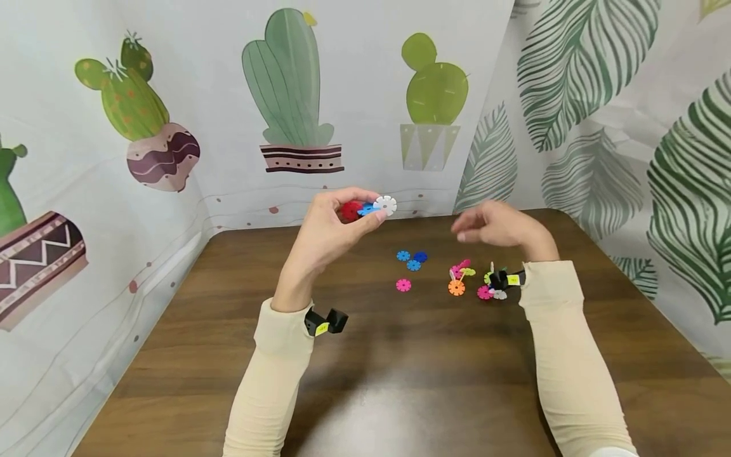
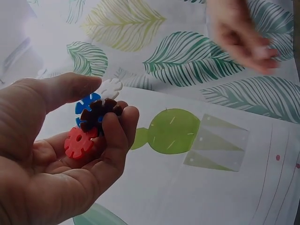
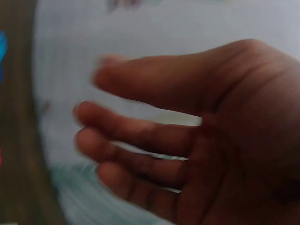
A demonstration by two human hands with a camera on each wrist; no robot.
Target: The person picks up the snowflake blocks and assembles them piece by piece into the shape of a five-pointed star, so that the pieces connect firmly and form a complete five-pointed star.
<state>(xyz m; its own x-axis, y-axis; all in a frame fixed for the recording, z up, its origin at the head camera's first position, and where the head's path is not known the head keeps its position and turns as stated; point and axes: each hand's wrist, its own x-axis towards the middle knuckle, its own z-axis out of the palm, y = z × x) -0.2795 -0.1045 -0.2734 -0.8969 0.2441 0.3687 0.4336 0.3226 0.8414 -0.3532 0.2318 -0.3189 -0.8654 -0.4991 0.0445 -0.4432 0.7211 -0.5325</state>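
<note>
In the head view my left hand (image 1: 328, 225) is raised above the far part of the table. Its thumb and fingers grip a cluster of notched plastic discs: a white disc (image 1: 385, 205), a blue disc (image 1: 367, 209) and a red disc (image 1: 351, 211). A dark brown disc (image 2: 101, 114) shows among them in the left wrist view; how they join is partly hidden by the fingers. My right hand (image 1: 499, 223) hovers to the right with loosely bent fingers and nothing in it. It is blurred in the right wrist view.
Blue discs (image 1: 414, 265) and a pink disc (image 1: 403, 285) lie on the brown table (image 1: 365, 355). To their right sits a group with an orange disc (image 1: 456, 287); another group, with a magenta disc (image 1: 485, 292), is partly behind the right wrist camera (image 1: 499, 280). A printed cloth (image 1: 365, 95) hangs behind.
</note>
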